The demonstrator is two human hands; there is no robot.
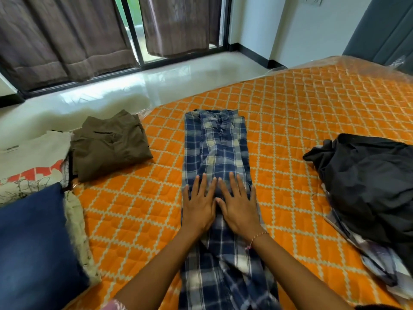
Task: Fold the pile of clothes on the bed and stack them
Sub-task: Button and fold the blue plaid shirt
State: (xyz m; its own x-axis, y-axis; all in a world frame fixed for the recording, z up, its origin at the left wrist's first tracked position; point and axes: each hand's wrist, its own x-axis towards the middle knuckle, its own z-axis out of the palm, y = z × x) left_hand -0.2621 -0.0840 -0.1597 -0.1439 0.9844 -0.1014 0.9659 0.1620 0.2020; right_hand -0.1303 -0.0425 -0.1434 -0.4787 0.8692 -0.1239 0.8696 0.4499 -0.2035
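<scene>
A blue plaid shirt [218,144] lies lengthwise on the orange quilted bed [301,121], its sides folded in to a narrow strip, collar at the far end. My left hand [199,203] and my right hand [239,205] lie flat on its middle, side by side, fingers straight and spread, pressing the cloth. A folded brown garment [109,148] sits to the left. A heap of unfolded clothes, a black garment [371,177] on top and pale checked cloth [377,260] under it, lies at the right.
Near the left edge lie a folded dark blue denim piece [33,245], a white printed garment [31,162] and cream cloth. Beyond the bed are a glossy white floor [111,90], brown curtains [58,36] and a glass door. A grey headboard [384,30] stands far right.
</scene>
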